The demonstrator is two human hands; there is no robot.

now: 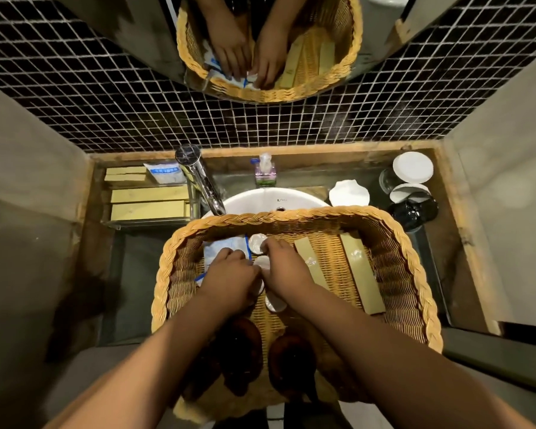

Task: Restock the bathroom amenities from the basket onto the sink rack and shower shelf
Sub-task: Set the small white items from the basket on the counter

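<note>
A woven wicker basket (396, 243) rests over the white sink (254, 199). Both my hands are inside it. My left hand (229, 280) lies over blue-and-white sachets (226, 246), fingers curled. My right hand (283, 270) is closed among small round white wrapped packets (256, 243); whether either hand grips one I cannot tell. Two long yellow boxes (361, 274) lie at the basket's right, and two dark brown bottles (239, 351) stand near me. The sink rack (149, 222) at the left holds yellow boxes (147, 209) and a sachet (164, 171).
A chrome faucet (198, 178) rises left of the sink, and a soap pump bottle (265, 170) stands behind it. A white shell dish (348, 193), glasses with white lids (412, 167) and a black cup (413, 210) sit at the right. A mirror (381, 32) above the mosaic wall reflects the basket.
</note>
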